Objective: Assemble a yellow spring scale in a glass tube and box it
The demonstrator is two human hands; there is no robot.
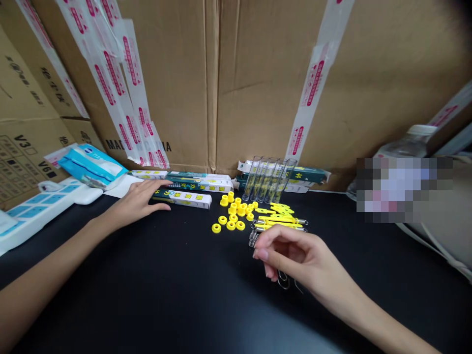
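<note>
My left hand (138, 204) rests at the end of a narrow printed carton (184, 198), its fingers stretched over the top and the thumb apart in front. My right hand (295, 253) is curled, thumb and forefinger tips together; what they hold, if anything, is hidden. Small metal springs (252, 238) lie right by those fingertips, and metal wire hooks (283, 280) show beneath the hand. Just beyond it are yellow strips with springs attached (280, 221). Yellow plastic caps and rings (233, 209) lie in a loose group between my hands. Several clear tubes (265, 179) stand upright behind them.
More narrow cartons (201, 182) lie along the cardboard wall (258, 98). At left are a white and blue power strip (40, 206) and a blue packet (96, 164). A clear bottle (413, 142), partly blurred, stands right beside a pale bag (438, 216). The tabletop (206, 295) is black.
</note>
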